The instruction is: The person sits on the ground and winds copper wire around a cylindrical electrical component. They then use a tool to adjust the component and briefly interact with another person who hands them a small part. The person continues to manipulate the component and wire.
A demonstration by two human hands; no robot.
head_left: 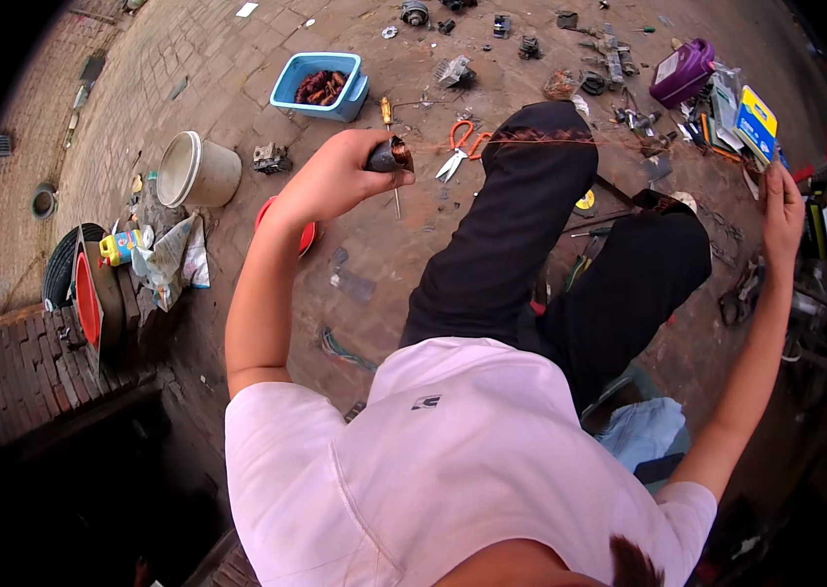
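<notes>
We see the left hand (347, 174) at upper centre curl its grip around a dark cylinder (383, 157) showing copper inside, seemingly to anchor it. A fine copper wire (543, 141) runs from it toward upper right, where the right hand's (783, 210) grip is pinched, apparently on the wire; such wide separation likely holds it taut. Orange-handled scissors (454, 160) lie near the cylinder.

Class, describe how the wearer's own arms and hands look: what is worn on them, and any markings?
The left hand and right hand are bare, with no gloves, watch or bracelet visible. Both forearms are uncovered. The short sleeves belong to a pale, pinkish-white shirt with a small dark mark.
</notes>
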